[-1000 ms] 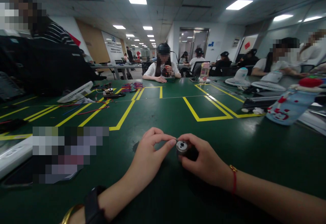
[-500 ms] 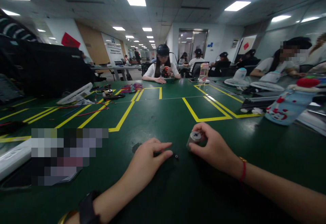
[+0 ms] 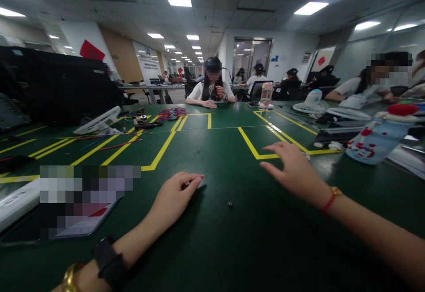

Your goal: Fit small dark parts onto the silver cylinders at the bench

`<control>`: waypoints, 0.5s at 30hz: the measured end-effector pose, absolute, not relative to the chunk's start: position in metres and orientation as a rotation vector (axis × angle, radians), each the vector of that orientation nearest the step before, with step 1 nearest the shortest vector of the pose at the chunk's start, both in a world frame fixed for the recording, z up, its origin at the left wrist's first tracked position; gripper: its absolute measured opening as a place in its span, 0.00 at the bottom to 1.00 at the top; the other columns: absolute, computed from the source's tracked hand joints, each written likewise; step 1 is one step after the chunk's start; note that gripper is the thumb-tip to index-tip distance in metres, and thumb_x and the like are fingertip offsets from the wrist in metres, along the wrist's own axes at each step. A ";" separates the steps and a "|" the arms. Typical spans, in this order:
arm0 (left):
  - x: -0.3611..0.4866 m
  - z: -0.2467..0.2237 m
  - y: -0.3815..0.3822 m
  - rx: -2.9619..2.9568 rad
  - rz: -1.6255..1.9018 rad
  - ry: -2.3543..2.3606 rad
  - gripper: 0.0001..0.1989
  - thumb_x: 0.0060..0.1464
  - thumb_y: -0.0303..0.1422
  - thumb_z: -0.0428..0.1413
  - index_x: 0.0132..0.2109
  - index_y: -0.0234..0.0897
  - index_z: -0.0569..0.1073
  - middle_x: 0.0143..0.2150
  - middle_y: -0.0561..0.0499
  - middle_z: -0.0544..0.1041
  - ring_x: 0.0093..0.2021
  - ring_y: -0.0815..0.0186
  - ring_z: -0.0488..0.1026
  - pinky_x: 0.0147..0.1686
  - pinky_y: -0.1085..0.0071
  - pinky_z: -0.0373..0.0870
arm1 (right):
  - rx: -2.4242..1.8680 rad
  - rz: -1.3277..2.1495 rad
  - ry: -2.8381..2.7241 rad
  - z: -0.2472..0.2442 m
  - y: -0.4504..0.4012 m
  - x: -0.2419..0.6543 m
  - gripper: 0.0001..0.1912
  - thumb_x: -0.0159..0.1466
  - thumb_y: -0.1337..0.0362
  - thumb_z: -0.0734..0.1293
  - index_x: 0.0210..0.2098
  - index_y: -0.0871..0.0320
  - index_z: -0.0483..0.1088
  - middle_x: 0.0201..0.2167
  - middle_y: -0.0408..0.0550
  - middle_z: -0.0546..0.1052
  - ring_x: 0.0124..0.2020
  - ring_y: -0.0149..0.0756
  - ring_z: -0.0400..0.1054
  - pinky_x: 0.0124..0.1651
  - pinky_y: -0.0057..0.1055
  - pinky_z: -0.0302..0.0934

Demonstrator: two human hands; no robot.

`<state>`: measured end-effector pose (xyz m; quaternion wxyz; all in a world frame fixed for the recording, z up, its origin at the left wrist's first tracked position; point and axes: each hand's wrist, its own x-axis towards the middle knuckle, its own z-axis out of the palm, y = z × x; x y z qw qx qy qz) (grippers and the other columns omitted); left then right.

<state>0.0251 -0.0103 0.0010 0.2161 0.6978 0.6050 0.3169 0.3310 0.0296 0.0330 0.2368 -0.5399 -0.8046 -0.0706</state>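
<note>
My left hand (image 3: 179, 193) rests low over the green table (image 3: 215, 247), its thumb and index finger brought together; whatever is between them, if anything, is hidden. Over the yellow tape on the right, my right hand (image 3: 295, 168) has its fingers spread and holds nothing visible. Just beyond that hand, a small pale thing (image 3: 306, 155) shows in part, too covered to name. Between the two hands, nearer to me, lies a tiny dark cylindrical piece (image 3: 230, 205), touched by neither. The silvery cylinder from before cannot be made out clearly.
At left are a phone (image 3: 89, 221), a white power strip (image 3: 20, 201), a white fan (image 3: 98, 121) and wires (image 3: 171, 114). A blue bottle (image 3: 378, 137) and dark metal profiles (image 3: 338, 133) stand at right. Across the table sits a person (image 3: 212, 84).
My right hand has moved right and away from me, and the silvery cylinder is out of its fingers. My left hand has drawn back left, thumb and index closing. The tiny piece stayed put.
</note>
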 end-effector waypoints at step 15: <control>0.024 0.000 -0.010 1.926 0.868 1.672 0.19 0.57 0.45 0.46 0.44 0.44 0.77 0.42 0.49 0.75 0.41 0.59 0.71 0.40 0.65 0.64 | -2.095 -0.551 -2.044 0.069 0.046 0.376 0.20 0.61 0.54 0.55 0.32 0.58 0.74 0.35 0.55 0.74 0.37 0.45 0.66 0.37 0.40 0.52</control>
